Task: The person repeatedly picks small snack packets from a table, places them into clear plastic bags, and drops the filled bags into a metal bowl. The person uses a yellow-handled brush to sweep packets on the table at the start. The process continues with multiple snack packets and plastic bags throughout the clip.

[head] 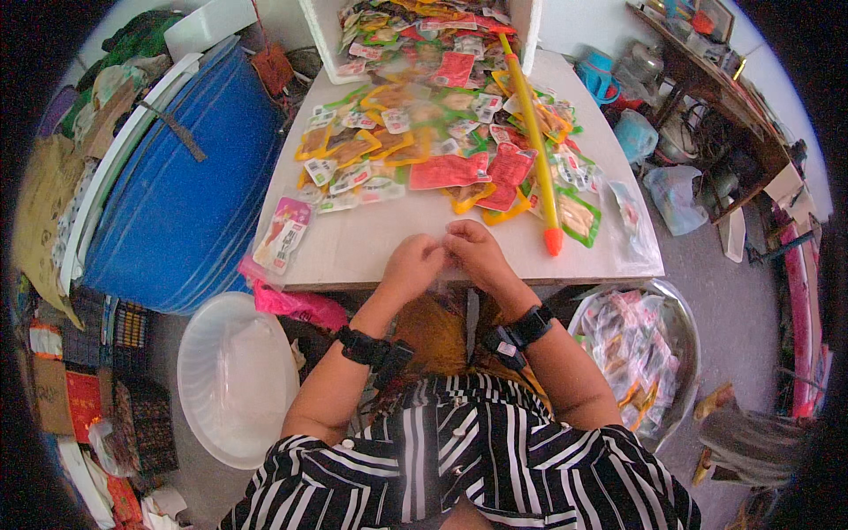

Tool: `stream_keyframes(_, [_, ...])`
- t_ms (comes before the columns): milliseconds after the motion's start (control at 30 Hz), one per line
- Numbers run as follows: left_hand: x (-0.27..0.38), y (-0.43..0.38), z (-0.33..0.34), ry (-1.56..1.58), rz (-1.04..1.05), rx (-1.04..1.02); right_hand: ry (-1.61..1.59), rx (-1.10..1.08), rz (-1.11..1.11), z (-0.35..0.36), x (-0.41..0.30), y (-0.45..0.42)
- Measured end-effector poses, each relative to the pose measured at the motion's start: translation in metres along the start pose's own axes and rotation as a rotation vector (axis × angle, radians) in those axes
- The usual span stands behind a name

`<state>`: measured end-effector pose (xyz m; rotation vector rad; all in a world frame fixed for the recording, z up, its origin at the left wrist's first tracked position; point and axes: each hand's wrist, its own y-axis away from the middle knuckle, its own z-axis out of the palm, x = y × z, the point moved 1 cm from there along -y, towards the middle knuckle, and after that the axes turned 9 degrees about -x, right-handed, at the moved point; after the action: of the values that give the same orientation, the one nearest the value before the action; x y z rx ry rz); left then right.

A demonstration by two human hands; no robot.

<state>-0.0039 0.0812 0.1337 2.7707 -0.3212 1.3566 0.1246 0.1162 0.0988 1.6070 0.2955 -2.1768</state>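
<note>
My left hand (415, 265) and my right hand (478, 255) meet over the front edge of the pale table (358, 255), fingers curled together. Something clear may be between the fingertips, but it is too faint to tell. Beyond them lies a heap of small sealed food packets, among them red packets (450, 171) and yellow-edged packets (354, 149). A yellow stick with orange ends (533, 126) lies across the heap's right part, its near tip on the table. A green-edged packet (578, 217) lies right of that tip. At the table's left front corner is a purple and white packet (283, 235).
A white foam box (318, 40) full of packets stands at the back. Left are a blue barrel (192, 179), a white plastic tub (238, 384) and a pink bag (298, 306). A metal basin (689, 344) of packaged items stands at right. Clear film (633, 225) lies on the table's right side.
</note>
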Motion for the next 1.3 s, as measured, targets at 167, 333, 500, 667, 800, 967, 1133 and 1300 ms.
stream_keyframes(167, [-0.016,-0.005,0.006,-0.042,-0.002,0.158,0.019,0.064,0.001,0.004,-0.001,-0.001])
stream_keyframes(333, [-0.023,-0.006,0.009,0.138,-0.137,0.317,0.510,0.085,-0.204,-0.003,0.000,-0.002])
stream_keyframes(500, [-0.007,0.001,0.018,-0.239,-0.079,0.229,0.841,0.262,-0.389,-0.016,-0.053,0.003])
stream_keyframes(667, [-0.009,0.000,0.023,-0.242,-0.027,0.235,1.073,0.504,-0.376,-0.077,-0.083,-0.015])
stream_keyframes(800, [-0.010,0.000,0.022,-0.271,-0.033,0.235,0.928,0.627,-0.107,-0.081,-0.096,-0.032])
stream_keyframes(967, [-0.005,-0.002,0.023,-0.275,-0.029,0.212,0.746,0.661,-0.139,-0.120,-0.064,-0.073])
stream_keyframes(1133, [-0.004,-0.003,0.024,-0.268,-0.085,0.187,0.911,0.704,-0.140,-0.107,-0.068,-0.073])
stream_keyframes(1300, [-0.004,-0.002,0.022,-0.325,-0.041,0.129,0.794,0.620,-0.045,-0.114,-0.066,-0.076])
